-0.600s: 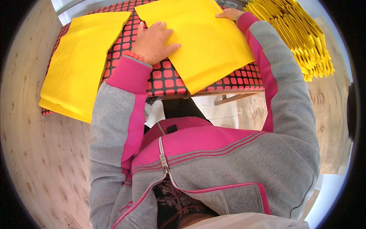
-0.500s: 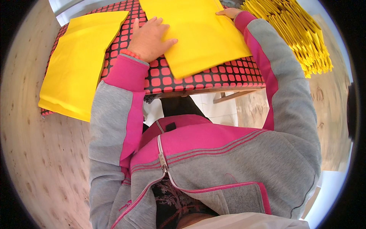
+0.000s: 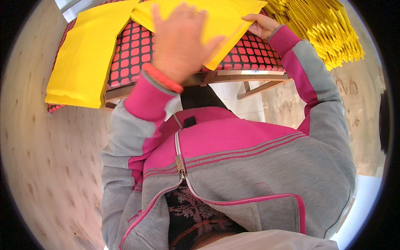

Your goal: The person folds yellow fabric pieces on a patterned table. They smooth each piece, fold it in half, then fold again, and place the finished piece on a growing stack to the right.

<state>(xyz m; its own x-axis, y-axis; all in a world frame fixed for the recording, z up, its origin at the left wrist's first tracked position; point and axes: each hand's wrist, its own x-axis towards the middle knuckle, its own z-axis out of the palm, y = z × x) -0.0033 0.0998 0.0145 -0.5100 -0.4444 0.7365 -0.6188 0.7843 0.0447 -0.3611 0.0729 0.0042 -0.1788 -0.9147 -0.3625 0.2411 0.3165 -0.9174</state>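
A flat yellow cloth-like piece (image 3: 231, 21), perhaps a bag with a seam along its right edge, lies turned at an angle on the table. My left hand (image 3: 181, 43), fingers spread and slightly blurred by motion, is over its near part and hides some of it; whether the palm presses on it I cannot tell. At its right edge, the thumb and fingers of my right hand (image 3: 264, 27) pinch the border. To the left, another yellow piece (image 3: 85, 54) lies flat, overhanging the table's near left edge.
A red-and-black checked cloth (image 3: 133, 52) covers the table. At the far right stands a thick pile of yellow folded pieces (image 3: 327, 31). Wooden table framing (image 3: 250, 78) shows below the near edge.
The middle yellow piece has turned, its near corner swinging right and away from me. My left hand has moved right, over it. My right hand now pinches its edge more visibly.
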